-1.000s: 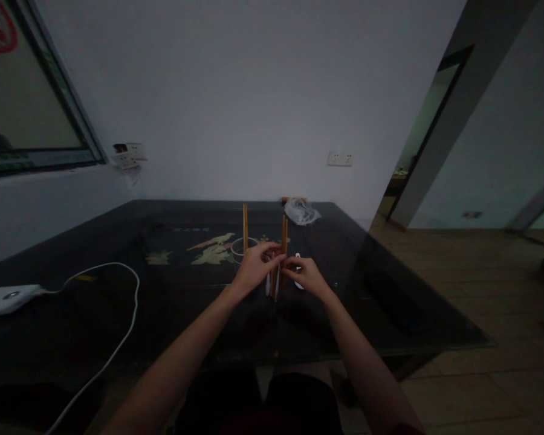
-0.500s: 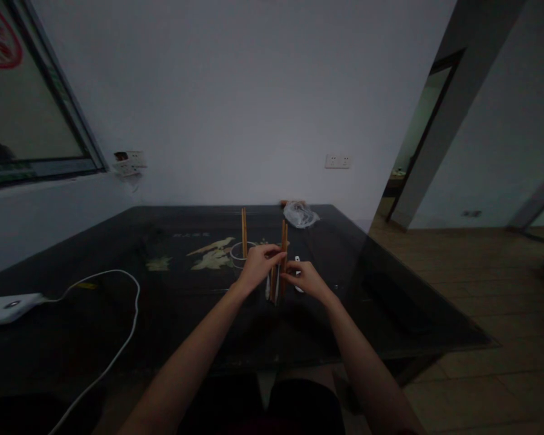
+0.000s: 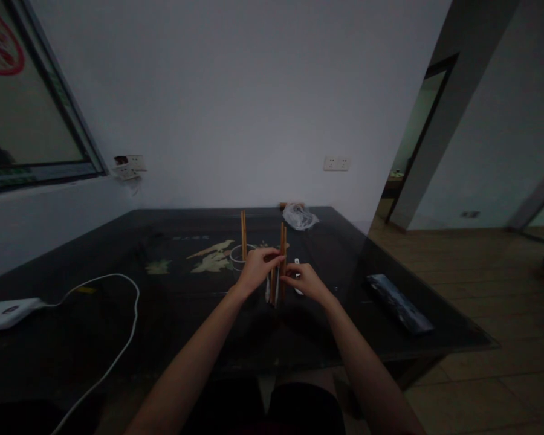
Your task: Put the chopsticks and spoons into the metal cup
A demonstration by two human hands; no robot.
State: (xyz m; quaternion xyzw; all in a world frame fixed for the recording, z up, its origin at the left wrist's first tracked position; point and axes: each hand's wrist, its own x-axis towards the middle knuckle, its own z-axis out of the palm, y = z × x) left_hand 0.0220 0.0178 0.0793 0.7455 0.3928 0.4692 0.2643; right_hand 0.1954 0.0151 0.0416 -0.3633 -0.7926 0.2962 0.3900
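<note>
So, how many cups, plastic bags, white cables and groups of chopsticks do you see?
cup: 1
plastic bag: 1
white cable: 1
groups of chopsticks: 2, one in the cup, one held by left hand and right hand
total: 5

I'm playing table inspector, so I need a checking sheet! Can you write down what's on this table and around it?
Surface: dark glossy table with a leaf-and-bird picture on it.
Job's things: bundle of wooden sticks held upright; spare sticks standing in a cup; white pieces below the hands, too dim to name.
Clutter: crumpled plastic bag at the far edge; dark flat slab on the right.
Hands: left hand and right hand both pinch the bundle.
Cables: white cable looping from a white box.
Surroundings: wall sockets, window, open doorway.
</note>
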